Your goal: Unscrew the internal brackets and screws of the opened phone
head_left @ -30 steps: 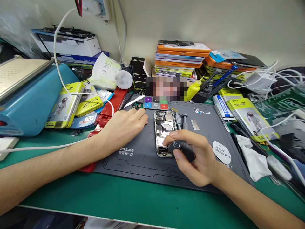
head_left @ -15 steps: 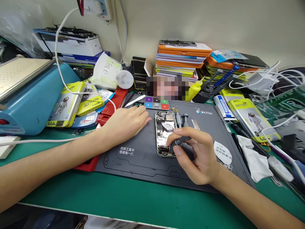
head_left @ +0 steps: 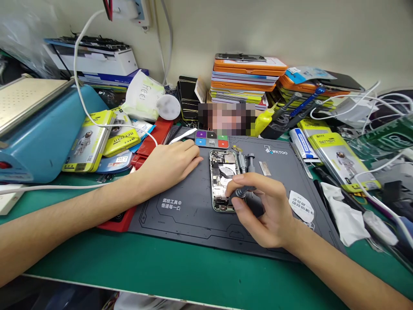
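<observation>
A: Where's the phone?

B: The opened phone with a pale metal frame and bare inner parts [head_left: 220, 180] lies flat, inside up, near the middle of the dark grey printed mat [head_left: 193, 215].

A: And the right hand [head_left: 260, 204]?

B: Over the phone's lower right corner, thumb and fingers clamped on a dark grey screwdriver-like tool [head_left: 241, 192]. Its tip is hidden, so I can't tell whether it meets the phone.

A: What's just beside the phone?

B: Two slim grey metal cylindrical tools [head_left: 251, 160] by its right edge, then a small silvery rectangular plate [head_left: 265, 168]. Farther right lies a white oval sticker [head_left: 301, 206].

A: The left hand [head_left: 176, 161]?

B: Palm down over the mat, left of the phone and apart from it. The fingers lie close together, slightly bent; I can't tell whether they hold anything underneath.

A: What's near that hand?

B: A thin white pointed stick [head_left: 183, 135], a flat panel with coloured squares [head_left: 211, 141] and, along the mat's left edge, a long red bar-like fixture [head_left: 155, 140].

A: And under everything?

B: A green tabletop [head_left: 193, 271].
</observation>
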Action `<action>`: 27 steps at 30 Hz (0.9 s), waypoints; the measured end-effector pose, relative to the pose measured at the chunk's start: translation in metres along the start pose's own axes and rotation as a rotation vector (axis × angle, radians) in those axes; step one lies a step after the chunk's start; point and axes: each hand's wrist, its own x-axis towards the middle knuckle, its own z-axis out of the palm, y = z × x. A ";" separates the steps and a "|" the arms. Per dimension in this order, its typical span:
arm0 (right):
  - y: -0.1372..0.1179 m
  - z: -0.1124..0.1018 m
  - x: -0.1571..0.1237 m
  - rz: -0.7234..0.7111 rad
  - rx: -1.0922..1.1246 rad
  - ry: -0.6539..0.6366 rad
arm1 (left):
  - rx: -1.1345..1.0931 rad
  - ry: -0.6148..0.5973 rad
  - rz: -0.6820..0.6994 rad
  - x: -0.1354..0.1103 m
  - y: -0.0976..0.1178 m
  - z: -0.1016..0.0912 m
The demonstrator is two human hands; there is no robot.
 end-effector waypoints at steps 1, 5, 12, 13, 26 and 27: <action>0.000 0.000 0.000 -0.016 -0.029 -0.003 | -0.014 -0.003 -0.011 0.000 -0.001 0.001; 0.000 -0.002 0.002 -0.053 -0.080 -0.017 | -0.060 0.000 -0.039 0.000 -0.003 0.002; -0.001 -0.003 0.006 -0.090 -0.057 -0.050 | -0.120 0.005 -0.023 0.000 -0.004 0.002; 0.000 -0.003 0.006 -0.093 -0.063 -0.049 | -0.115 0.004 -0.019 0.000 -0.004 0.002; -0.003 -0.001 0.005 -0.005 -0.067 -0.023 | 0.004 -0.070 0.011 0.000 0.003 -0.003; -0.003 -0.001 0.004 -0.003 -0.062 -0.021 | -0.003 -0.071 0.013 -0.001 0.003 -0.003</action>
